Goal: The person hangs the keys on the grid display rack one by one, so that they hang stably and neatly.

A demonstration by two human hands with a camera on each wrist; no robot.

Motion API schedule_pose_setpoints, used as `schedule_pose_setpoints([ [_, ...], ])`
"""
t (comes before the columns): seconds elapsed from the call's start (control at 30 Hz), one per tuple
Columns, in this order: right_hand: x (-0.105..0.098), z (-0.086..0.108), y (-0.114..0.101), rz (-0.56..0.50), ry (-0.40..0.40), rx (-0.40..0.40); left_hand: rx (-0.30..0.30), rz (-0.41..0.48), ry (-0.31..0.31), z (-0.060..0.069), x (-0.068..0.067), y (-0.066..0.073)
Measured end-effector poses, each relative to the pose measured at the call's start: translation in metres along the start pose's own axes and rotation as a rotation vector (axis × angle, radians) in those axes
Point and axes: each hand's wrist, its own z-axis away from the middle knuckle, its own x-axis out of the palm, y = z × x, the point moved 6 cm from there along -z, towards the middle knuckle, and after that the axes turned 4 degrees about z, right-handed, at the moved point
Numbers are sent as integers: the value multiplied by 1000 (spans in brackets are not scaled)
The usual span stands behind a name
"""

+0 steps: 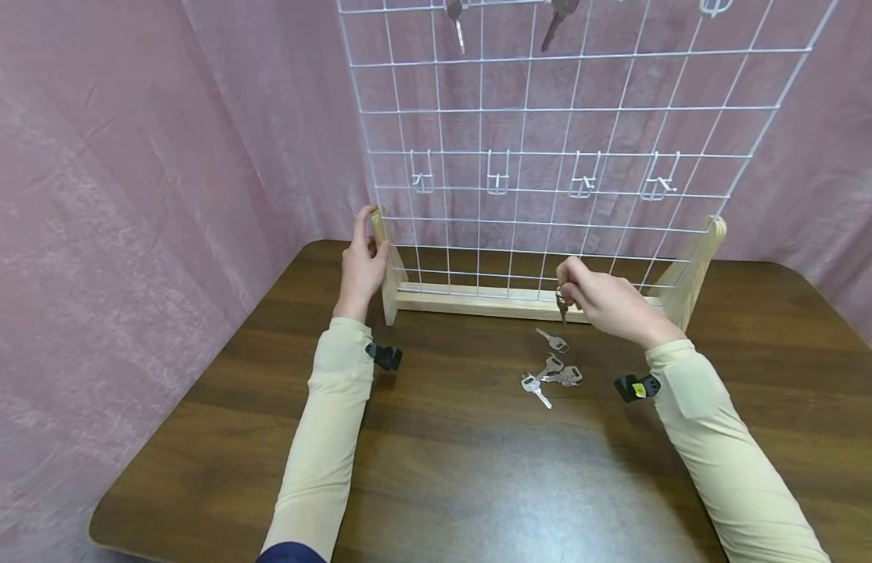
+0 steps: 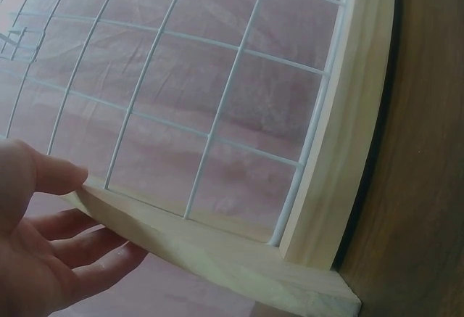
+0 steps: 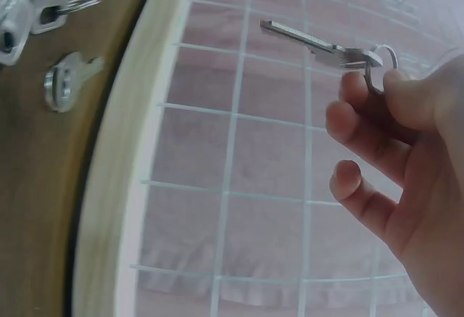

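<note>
The right hand (image 1: pixel 608 303) pinches the ring of a key (image 1: pixel 562 306) between thumb and index finger, in front of the lower grid. In the right wrist view the key (image 3: pixel 312 41) points away from the fingertips. The left hand (image 1: pixel 363 270) grips the wooden side support (image 1: pixel 381 227) of the rack; in the left wrist view its thumb lies on one side of the wood (image 2: pixel 174 241) and the fingers on the other. Several loose keys (image 1: pixel 536 389) lie in a cluster on the table, with one key (image 1: pixel 552 340) a little nearer the rack.
The white wire grid (image 1: pixel 513 223) stands upright on its wooden base (image 1: pixel 471 303). Hooks such as this one (image 1: pixel 497 182) line its middle row. Two keys hang near the top, one at left (image 1: pixel 457 23), another to its right (image 1: pixel 558 22). A pink curtain (image 1: pixel 161 156) hangs behind the table (image 1: pixel 267 375).
</note>
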Motion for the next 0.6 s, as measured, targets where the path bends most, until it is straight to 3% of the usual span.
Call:
schedule_pose_setpoints([
  [0.37,-49,7,-13,93,323,-8,4,-22,10,2,-1,0],
  [0.6,-76,-2,-24,136,399,-38,7,-19,11,2,-2,1],
])
